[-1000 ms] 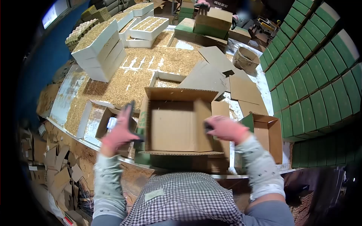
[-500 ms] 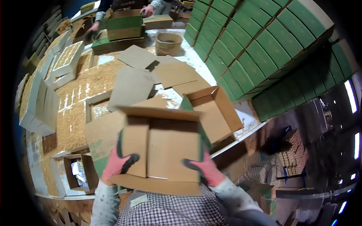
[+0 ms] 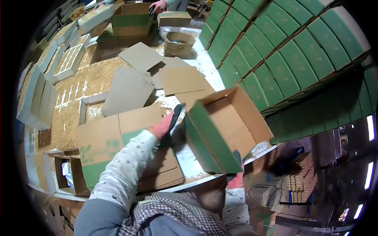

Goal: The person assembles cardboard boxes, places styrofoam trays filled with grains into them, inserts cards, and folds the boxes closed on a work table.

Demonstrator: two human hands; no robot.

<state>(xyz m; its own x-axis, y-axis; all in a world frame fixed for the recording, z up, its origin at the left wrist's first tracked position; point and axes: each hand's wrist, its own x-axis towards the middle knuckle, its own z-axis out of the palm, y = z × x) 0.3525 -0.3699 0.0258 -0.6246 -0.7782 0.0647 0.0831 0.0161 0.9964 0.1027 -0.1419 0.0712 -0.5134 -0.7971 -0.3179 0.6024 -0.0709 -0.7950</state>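
An open-topped cardboard box, green outside and brown inside, sits tilted at the table's front right edge. My right hand, in a pink and dark glove, grips its near wall, the dark thumb over the rim. My left hand, gloved alike, is beside the box's left end with fingers stretched out and nothing in them. Whether it touches the box I cannot tell. Under my left forearm lie flat brown and green cardboard blanks.
Stacked green boxes form a wall at right. Loose cardboard sheets lie mid-table beside sawdust-like material. White trays stand at left. A brown tub and another person's gloved hand by a green box are at the back.
The open box held before my chest is no longer there; a tilted box is now at right under my right hand. My left hand moved up and right. A white tray has been lifted at the back.
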